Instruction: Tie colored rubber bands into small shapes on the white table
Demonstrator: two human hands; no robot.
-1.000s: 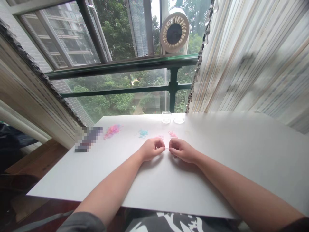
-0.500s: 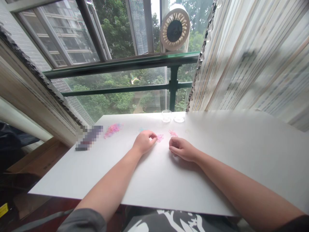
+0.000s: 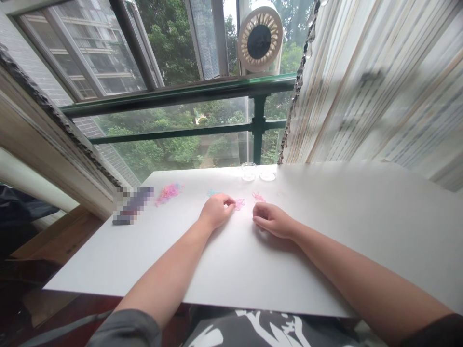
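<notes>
My left hand (image 3: 218, 210) rests on the white table with thumb and forefinger pinched together. Its fingertips are at the edge of a small heap of purple-pink rubber bands (image 3: 239, 204); whether a band is between them is too small to tell. My right hand (image 3: 270, 219) lies to the right, its fingers curled closed, and what they hold, if anything, is hidden. Just behind it is a little heap of pink-red rubber bands (image 3: 258, 196). Some blue rubber bands (image 3: 212, 193) show behind my left hand, partly covered by it.
A larger mixed heap of coloured bands (image 3: 169, 193) lies at the table's (image 3: 144, 260) left. Two clear round dishes, a taller one (image 3: 248, 172) and a shallow one (image 3: 267, 176), stand at the back edge. A blurred-out dark object (image 3: 133, 206) lies far left. Curtains flank the window.
The view has shifted slightly. Both hands keep nearly the same place and pose, and the heaps of bands look unchanged.
</notes>
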